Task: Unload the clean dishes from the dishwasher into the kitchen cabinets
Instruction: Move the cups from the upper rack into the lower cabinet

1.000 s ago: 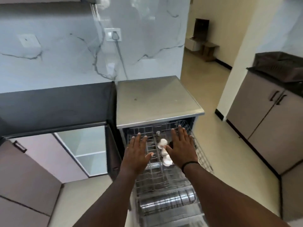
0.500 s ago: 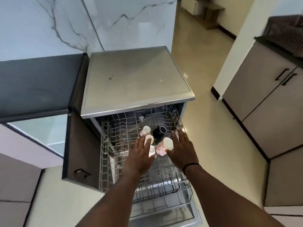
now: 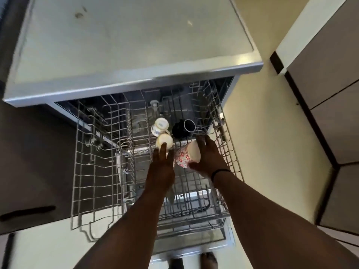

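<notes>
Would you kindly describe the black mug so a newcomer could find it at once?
Start at the dishwasher's pulled-out upper rack. Near its back sits a cluster of mugs; the black mug lies just beyond the right hand. It is the only dark one, its neighbours being white or floral.

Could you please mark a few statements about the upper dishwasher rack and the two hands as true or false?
1. The right hand holds the cup with red flowers. True.
2. The black mug stands on top of the dishwasher. False: it sits in the upper rack, which is pulled out.
3. The left hand reaches toward the plain cream cup with its fingers straight. True.
4. The upper rack is packed full of plates. False: only a few cups and a mug show, grouped near the middle.
5. A black band is on the right wrist. True.
</notes>
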